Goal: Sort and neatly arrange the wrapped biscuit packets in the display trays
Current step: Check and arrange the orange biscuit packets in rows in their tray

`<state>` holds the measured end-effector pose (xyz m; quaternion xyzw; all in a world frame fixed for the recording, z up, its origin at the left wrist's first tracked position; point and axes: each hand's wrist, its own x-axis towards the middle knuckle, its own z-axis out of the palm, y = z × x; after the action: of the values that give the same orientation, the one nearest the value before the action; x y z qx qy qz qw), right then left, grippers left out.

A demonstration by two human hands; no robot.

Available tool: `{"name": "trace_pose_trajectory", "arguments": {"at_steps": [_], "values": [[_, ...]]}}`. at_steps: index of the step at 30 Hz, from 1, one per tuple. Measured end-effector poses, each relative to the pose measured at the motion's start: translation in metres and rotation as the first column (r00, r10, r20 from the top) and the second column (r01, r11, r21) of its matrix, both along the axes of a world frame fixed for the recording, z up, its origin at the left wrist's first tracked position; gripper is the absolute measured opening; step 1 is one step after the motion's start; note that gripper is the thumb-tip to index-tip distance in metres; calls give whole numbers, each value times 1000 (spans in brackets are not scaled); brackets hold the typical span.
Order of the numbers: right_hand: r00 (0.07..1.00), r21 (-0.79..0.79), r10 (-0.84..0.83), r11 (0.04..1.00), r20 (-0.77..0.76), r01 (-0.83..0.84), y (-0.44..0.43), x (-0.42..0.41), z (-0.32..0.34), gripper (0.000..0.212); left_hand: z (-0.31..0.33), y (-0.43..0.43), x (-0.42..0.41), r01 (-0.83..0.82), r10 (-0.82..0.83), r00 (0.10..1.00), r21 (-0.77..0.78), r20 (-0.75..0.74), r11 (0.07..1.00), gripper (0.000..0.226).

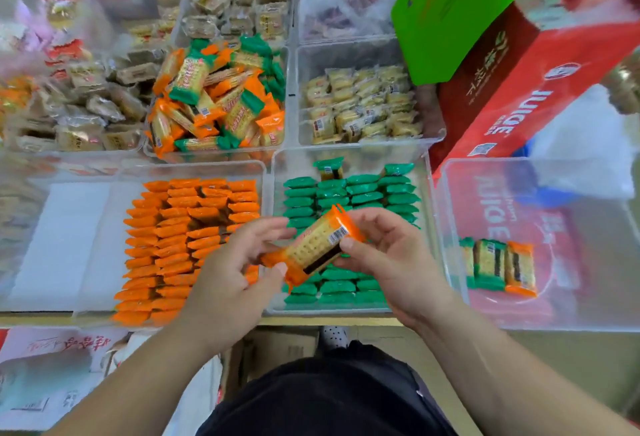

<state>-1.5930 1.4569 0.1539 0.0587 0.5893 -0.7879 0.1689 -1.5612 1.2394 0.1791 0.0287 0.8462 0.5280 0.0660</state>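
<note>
Both hands on one orange-wrapped rectangular biscuit packet [313,245]: left hand [235,262] pinches its lower end, right hand [384,255] pinches the upper, barcode end. Packet is tilted and held in the air over the seam between two clear plastic trays. Left-side clear tray [69,245]: rows of orange packets [180,238] on edge, filling its right part. Right-side clear tray [346,155]: rows of green packets [363,193]. Behind them, clear bin [286,106] with jumbled orange and green packets [218,96]. Far right, clear tub [588,297] holds three packets [498,267] side by side: two green, one orange.
</note>
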Motion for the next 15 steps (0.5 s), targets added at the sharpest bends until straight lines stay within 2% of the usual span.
{"name": "trace_pose_trajectory", "arguments": {"at_steps": [3, 5, 8, 12, 13, 15], "values": [[997, 26, -71, 997, -20, 72, 23, 4, -4, 23, -11, 34, -23, -40, 42, 998, -37, 48, 999, 32], [990, 33, -140, 990, -16, 140, 39, 6, -8, 22, -22, 54, -37, -4, 10, 996, -60, 93, 998, 29], [973, 73, -232, 970, -1, 232, 65, 13, -16, 10, -37, 82, -53, 114, -102, 984, -75, 144, 991, 33], [926, 139, -375, 920, 39, 366, 105, 24, -31, 3, -53, 125, -69, 295, -278, 949, -106, 146, 950, 27], [908, 167, -416, 900, 45, 404, 118, 26, -35, 4, -55, 138, -74, 348, -329, 933, -132, 147, 928, 28], [848, 240, -526, 833, 63, 499, 146, 27, -47, 9, -62, 164, -83, 465, -441, 885, -277, 148, 841, 40]]}}
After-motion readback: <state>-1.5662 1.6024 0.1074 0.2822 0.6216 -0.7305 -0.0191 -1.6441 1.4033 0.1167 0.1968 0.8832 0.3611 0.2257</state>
